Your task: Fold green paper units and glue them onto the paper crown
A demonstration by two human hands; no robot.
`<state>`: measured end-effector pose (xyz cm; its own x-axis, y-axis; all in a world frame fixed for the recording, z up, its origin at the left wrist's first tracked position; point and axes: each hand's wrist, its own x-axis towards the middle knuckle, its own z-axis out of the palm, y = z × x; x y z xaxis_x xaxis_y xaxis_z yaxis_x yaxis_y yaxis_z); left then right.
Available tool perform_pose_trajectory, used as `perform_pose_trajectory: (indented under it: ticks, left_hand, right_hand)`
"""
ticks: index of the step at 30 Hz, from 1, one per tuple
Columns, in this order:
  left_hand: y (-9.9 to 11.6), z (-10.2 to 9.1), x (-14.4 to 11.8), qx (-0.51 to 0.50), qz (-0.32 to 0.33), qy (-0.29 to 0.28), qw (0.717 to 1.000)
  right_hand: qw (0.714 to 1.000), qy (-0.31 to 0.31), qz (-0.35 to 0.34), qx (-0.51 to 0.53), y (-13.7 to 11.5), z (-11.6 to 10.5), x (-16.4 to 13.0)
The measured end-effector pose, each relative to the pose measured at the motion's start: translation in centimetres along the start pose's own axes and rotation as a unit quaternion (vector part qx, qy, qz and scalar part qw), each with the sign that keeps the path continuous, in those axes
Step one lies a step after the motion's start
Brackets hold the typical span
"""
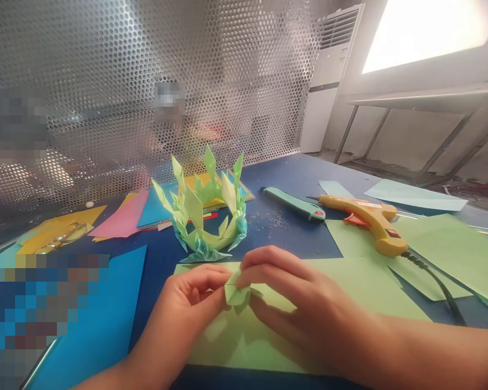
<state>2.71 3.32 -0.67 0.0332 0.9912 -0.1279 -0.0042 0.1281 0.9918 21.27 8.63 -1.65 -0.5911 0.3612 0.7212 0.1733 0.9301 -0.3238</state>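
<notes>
Between my two hands is a small folded piece of light green paper (236, 292). My left hand (189, 303) pinches its left edge between thumb and fingers. From the right, my right hand (293, 292) grips the same piece, fingers on its upper side; the thumb is partly hidden. Beneath both hands lies a flat light green sheet (223, 346). Just beyond them stands a paper crown (194, 208) with pointed green spikes and blue-green folded pieces around its base. Neither hand touches the crown.
A green utility knife (295, 205) and a yellow glue gun (361, 214) with a black cord lie to the right, among green sheets (457, 252). A blue sheet (106, 319), pink paper (120, 216) and eyeglasses (67, 233) are on the left. A perforated metal screen (228, 70) rises behind.
</notes>
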Motion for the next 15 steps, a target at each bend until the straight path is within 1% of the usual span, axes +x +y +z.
perform_pose_trajectory:
  ticks: [5, 9, 15]
  left_hand:
    - [0.13, 0.16, -0.1, -0.039, -0.037, -0.027, 0.998]
    - [0.39, 0.33, -0.14, -0.064, -0.049, -0.023, 0.996]
    - [0.35, 0.33, -0.26, -0.05, -0.054, -0.007, 0.997]
  right_hand:
    - [0.998, -0.008, -0.019, -0.061, -0.28, 0.17, -0.39]
    - [0.998, -0.026, -0.011, -0.062, -0.49, 0.24, -0.81]
    - [0.998, -0.026, -0.014, -0.06, -0.35, 0.15, -0.93]
